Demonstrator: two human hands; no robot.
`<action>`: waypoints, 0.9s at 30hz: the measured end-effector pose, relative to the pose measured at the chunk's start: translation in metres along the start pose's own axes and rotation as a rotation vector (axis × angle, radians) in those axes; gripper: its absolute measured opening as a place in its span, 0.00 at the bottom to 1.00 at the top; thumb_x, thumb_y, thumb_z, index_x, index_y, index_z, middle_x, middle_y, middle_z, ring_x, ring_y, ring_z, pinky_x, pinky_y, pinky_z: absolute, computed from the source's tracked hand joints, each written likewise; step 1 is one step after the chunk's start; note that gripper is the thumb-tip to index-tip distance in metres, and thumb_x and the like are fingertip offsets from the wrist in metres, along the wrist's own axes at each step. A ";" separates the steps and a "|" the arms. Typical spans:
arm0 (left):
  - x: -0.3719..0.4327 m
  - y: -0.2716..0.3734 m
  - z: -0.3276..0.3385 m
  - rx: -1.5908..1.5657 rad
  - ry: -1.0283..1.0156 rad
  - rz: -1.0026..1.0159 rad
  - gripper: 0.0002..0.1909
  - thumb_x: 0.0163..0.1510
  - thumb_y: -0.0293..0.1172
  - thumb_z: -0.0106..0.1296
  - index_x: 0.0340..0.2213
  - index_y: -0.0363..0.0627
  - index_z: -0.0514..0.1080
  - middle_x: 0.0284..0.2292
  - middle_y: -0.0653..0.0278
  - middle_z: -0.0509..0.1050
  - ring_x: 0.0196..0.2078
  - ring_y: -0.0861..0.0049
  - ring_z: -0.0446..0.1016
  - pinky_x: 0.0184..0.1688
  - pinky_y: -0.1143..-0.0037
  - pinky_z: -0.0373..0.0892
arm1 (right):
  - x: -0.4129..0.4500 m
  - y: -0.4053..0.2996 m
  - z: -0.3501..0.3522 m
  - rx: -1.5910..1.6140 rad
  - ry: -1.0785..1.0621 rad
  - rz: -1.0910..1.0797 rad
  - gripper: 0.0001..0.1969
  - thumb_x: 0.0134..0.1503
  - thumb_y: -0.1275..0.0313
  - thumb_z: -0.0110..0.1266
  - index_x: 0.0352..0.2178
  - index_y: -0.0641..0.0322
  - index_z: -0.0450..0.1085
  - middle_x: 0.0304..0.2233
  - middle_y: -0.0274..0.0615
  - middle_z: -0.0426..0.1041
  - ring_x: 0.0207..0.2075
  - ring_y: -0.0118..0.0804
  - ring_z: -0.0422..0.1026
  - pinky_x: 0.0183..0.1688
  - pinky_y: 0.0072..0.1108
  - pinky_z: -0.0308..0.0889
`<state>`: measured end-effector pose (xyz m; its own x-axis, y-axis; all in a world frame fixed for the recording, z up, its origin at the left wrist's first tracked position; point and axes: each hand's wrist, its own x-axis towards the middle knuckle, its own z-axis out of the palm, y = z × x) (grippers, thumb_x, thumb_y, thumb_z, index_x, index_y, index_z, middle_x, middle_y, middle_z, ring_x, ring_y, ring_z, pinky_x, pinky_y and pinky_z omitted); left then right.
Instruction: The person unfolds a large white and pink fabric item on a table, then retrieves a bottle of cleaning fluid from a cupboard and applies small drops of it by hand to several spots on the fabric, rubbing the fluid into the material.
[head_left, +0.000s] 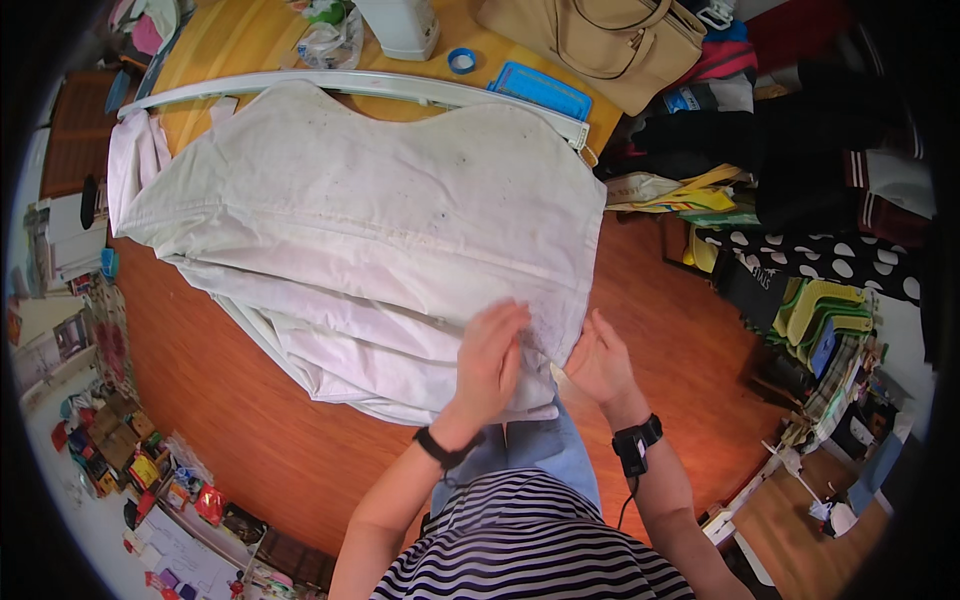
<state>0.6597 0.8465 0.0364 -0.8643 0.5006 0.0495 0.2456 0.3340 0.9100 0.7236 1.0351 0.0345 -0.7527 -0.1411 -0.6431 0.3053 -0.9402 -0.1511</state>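
A large white cloth (375, 217), marked with dark specks and folded in layers along its near side, lies over the table edge and hangs towards me. My left hand (491, 364) is above its lower right part, palm down and blurred at the fingertips. Whether those fingers pinch any fabric is unclear. Beside the cloth's right edge, my right hand (604, 360) is turned partly palm up with its fingers extended. It is at the edge near the lower right corner; the blur hides whether it touches.
On the wooden table (225, 37) lie a long white rail (360, 81), a blue plastic case (541, 90), a blue cap (461, 61), a white plastic container (401, 26) and a beige handbag (600, 45). Clothes (810, 127) are heaped to the right. Shelves of packages (142, 465) line the left.
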 end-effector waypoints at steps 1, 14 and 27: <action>0.015 -0.005 -0.002 0.066 0.075 0.014 0.17 0.53 0.22 0.49 0.46 0.36 0.72 0.53 0.50 0.70 0.61 0.54 0.64 0.61 0.57 0.58 | 0.004 0.005 -0.002 -0.044 0.015 -0.012 0.29 0.69 0.56 0.36 0.63 0.65 0.52 0.63 0.47 0.60 0.65 0.44 0.59 0.67 0.37 0.52; 0.049 0.012 0.022 0.337 -0.177 0.113 0.33 0.55 0.44 0.52 0.59 0.41 0.62 0.64 0.52 0.56 0.68 0.57 0.50 0.68 0.51 0.43 | 0.015 -0.003 -0.025 0.152 -0.129 0.036 0.20 0.70 0.62 0.39 0.60 0.53 0.59 0.60 0.37 0.63 0.62 0.37 0.61 0.65 0.34 0.57; -0.012 -0.008 0.001 0.125 -0.251 -0.039 0.24 0.55 0.34 0.54 0.52 0.37 0.68 0.59 0.47 0.64 0.63 0.54 0.59 0.64 0.59 0.56 | 0.038 -0.020 -0.002 -0.437 0.211 0.041 0.19 0.67 0.69 0.43 0.56 0.65 0.60 0.56 0.44 0.69 0.56 0.41 0.70 0.57 0.35 0.67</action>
<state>0.6680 0.8383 0.0279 -0.7422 0.6622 -0.1025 0.2796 0.4450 0.8508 0.6898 1.0491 0.0116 -0.6141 -0.0666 -0.7864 0.5823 -0.7109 -0.3945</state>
